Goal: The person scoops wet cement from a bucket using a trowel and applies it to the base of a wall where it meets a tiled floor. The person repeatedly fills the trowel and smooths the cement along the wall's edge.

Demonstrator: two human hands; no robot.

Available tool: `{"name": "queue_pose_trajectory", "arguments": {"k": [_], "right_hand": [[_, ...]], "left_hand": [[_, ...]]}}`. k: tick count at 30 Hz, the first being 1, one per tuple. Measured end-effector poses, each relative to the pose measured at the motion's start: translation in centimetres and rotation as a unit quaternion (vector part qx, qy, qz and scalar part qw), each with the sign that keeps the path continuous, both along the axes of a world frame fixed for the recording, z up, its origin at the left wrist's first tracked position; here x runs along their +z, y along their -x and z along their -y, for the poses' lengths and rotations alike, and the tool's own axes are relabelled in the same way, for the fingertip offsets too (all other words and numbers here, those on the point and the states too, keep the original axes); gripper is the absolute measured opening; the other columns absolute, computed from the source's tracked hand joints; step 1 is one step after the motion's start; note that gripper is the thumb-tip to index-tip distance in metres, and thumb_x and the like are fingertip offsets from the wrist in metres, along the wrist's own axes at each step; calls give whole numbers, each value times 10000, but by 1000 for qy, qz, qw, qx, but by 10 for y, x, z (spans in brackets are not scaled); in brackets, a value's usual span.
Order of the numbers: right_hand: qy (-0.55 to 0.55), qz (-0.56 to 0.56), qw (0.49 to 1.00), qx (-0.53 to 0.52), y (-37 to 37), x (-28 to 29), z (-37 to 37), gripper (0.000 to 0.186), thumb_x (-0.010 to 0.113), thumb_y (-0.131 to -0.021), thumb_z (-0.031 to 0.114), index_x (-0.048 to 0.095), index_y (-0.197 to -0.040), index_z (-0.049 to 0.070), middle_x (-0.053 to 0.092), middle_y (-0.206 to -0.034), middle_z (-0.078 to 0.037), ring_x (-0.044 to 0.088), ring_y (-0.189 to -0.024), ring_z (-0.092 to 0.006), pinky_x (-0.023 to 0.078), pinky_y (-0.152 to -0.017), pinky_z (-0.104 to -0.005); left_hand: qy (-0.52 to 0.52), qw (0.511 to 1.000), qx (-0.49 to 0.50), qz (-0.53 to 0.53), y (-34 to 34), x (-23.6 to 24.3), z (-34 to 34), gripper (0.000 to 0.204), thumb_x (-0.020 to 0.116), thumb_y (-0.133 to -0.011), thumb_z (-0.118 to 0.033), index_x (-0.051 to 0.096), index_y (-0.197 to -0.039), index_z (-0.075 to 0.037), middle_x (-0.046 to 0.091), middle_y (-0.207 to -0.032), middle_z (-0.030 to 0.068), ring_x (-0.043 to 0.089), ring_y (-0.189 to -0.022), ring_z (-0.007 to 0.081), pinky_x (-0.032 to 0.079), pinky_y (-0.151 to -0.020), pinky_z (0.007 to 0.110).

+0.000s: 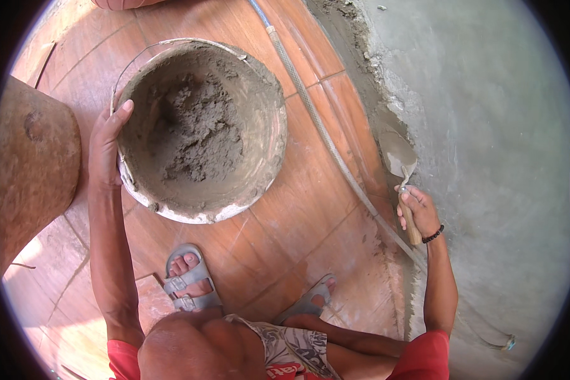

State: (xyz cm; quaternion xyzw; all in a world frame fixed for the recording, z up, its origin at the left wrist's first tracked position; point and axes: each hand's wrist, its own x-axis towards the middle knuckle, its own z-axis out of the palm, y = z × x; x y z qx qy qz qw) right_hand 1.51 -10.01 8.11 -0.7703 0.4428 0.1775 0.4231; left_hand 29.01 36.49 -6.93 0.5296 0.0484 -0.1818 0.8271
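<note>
My left hand [108,142] is closed on the left rim of a round bucket [269,136], its thumb over the edge and its fingers hidden behind the wall. Wet grey mortar [212,130] lies inside, heaped in the middle and smeared up the walls. The bucket's thin wire handle [190,40] rests along the far rim. To the right, my right hand [419,209] grips the wooden handle of a trowel [400,155]. Its metal blade points away from me, over a strip of wet mortar [377,95] along the edge of the grey cement surface.
A hose [320,123] runs across the brown tiles [297,234] between the bucket and the mortar strip. Smooth grey cement [494,158] spreads over the right side. A large brown rounded object [35,164] stands at the left. My sandalled feet [193,278] are below the bucket.
</note>
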Motion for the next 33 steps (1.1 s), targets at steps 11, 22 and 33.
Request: {"name": "queue_pose_trajectory", "arguments": {"k": [11,22,33], "right_hand": [[107,-77,991,-5,56,64,28,228,611,-944,191,628,-1083,11,564,-655,-32,533,-463,-109,411,-415,-257],[125,-93,985,70,33,1,35,220,576,-937,211,631,-982,2,543,-680,-32,552,-554,-111,453,-490,-286],[175,-17,972,158,33,56,-11,339,562,-938,249,608,-1121,-32,634,-805,-137,606,-677,-264,498,-625,-349]], "left_hand": [[-31,999,16,-6,1,-1,-5,606,655,-892,-279,465,-1377,31,552,-1309,158,517,-1207,251,372,-1061,362],[-16,1000,-23,6,-4,-6,4,566,645,-902,-277,485,-1362,11,564,-1302,122,539,-1177,223,397,-1037,348],[-48,998,-16,22,2,8,-1,518,604,-924,-241,482,-1354,20,575,-1286,127,546,-1168,231,404,-1025,352]]}}
